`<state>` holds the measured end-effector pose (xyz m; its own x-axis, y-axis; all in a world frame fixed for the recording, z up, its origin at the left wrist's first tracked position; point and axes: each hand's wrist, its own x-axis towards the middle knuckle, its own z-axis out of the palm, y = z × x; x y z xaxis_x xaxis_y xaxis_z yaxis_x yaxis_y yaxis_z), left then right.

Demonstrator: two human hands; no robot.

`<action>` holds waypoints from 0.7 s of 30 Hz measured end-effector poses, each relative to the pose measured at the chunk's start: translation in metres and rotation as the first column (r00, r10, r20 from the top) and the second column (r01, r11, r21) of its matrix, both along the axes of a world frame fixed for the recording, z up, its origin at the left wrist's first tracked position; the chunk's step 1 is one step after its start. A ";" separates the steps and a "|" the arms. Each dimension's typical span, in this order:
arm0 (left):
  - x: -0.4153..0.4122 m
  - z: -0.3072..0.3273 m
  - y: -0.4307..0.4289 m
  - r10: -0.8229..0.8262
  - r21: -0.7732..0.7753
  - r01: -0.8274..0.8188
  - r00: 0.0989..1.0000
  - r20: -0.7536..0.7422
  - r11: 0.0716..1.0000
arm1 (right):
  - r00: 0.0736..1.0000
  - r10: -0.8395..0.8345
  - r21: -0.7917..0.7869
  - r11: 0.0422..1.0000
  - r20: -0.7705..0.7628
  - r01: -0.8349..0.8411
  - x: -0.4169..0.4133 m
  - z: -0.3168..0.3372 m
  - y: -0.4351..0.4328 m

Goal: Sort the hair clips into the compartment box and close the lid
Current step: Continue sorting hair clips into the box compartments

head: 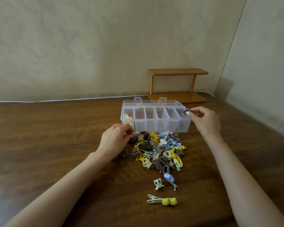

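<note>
Wooden table, seen from the head camera. At left, the left hand is resting palm-down on the near-left edge of the pile, its fingers curled among brown clips; whether they are closed on one cannot be told. The pile, a mix of brown, yellow, cream and blue hair clips, is lying just in front of the box. Three strays are lying nearer the viewer: a cream claw, a blue clip and a yellow pom-pom clip. The box is clear plastic, standing open with six compartments in a row; its lid is lying back behind it with two latch tabs. Only the leftmost compartment is showing contents, a few pink and pale clips; the rest appear empty. At right, the right hand is pinching a small brown flower clip between thumb and fingertips, holding it over the rightmost compartment. A small wooden shelf is standing behind.

Risks, as judged: the flower clip, being released from above the box's right edge, could strike the rim and bounce onto the table; the left hand, being drawn back, could scatter the pile; a clip lying across a divider could later be keeping the lid from latching. With most clips unsorted, the task appears to be at an early stage.

No brands, labels or writing are legible.
</note>
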<state>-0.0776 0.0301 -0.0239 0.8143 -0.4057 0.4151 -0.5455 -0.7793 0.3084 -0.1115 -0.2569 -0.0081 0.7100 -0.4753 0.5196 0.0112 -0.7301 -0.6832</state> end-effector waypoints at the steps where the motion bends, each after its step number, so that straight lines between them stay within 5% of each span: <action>1: 0.000 0.000 0.000 -0.003 -0.001 0.003 1.000 -0.006 1.000 | 1.000 -0.007 -0.014 1.000 -0.018 0.007 0.001 -0.001 -0.001; 10: 0.002 -0.001 0.000 -0.024 -0.018 0.024 0.999 -0.022 1.000 | 0.998 0.046 -0.002 0.999 0.031 -0.046 -0.003 0.001 0.004; 16: 0.002 -0.001 0.001 -0.027 -0.033 0.026 0.999 -0.020 0.999 | 0.965 0.214 0.103 0.968 0.151 -0.231 -0.010 0.010 0.023; 21: 0.002 0.000 0.002 -0.031 -0.043 0.030 0.999 -0.014 0.999 | 0.920 0.376 0.040 0.923 0.108 -0.382 -0.011 0.007 0.044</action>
